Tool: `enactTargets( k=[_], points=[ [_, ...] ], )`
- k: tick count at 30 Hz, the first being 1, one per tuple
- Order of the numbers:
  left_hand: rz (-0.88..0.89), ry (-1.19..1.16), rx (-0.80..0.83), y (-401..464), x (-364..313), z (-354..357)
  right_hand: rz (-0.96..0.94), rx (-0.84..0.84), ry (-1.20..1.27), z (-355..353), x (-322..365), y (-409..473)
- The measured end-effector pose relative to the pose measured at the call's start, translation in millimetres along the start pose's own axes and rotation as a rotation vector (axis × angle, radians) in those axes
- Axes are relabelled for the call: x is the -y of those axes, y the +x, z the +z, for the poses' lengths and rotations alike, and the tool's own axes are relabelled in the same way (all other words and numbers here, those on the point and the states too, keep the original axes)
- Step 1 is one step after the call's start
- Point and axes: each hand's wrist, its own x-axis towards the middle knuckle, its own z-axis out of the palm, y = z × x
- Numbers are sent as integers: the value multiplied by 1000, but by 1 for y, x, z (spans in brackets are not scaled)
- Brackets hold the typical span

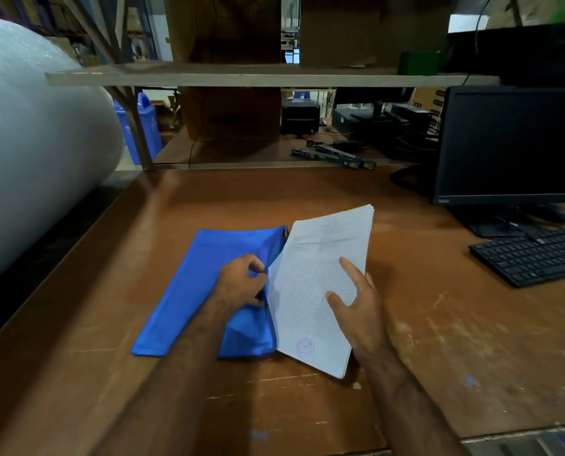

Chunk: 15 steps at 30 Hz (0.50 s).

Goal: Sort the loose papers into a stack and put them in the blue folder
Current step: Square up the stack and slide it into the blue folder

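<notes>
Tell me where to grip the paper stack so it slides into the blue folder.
Grip the paper stack along its right long edge, coming from the right, where the right hand already holds it. Its left edge meets the blue folder mouth, which the left hand pinches open, so that side should stay free.

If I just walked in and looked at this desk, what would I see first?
Probably the bright blue folder lying flat in the middle of the brown table, with the left hand pinching its open edge. Right beside it, the right hand holds a thick stack of white papers, tilted with its left edge at the folder's opening. You would also notice the huge whitish roll on the left and the dark monitor on the right.
</notes>
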Motion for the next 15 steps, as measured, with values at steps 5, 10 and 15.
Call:
enactTargets(
  k=[5, 10, 15],
  points=[
    [224, 388, 143, 17, 2, 10, 52, 26, 97, -1, -3, -2],
    [202, 539, 236, 36, -12, 21, 129, 72, 242, -4, -6, -6],
    [193, 539, 162, 60, -20, 27, 184, 101, 339, -11, -9, 3]
  ],
)
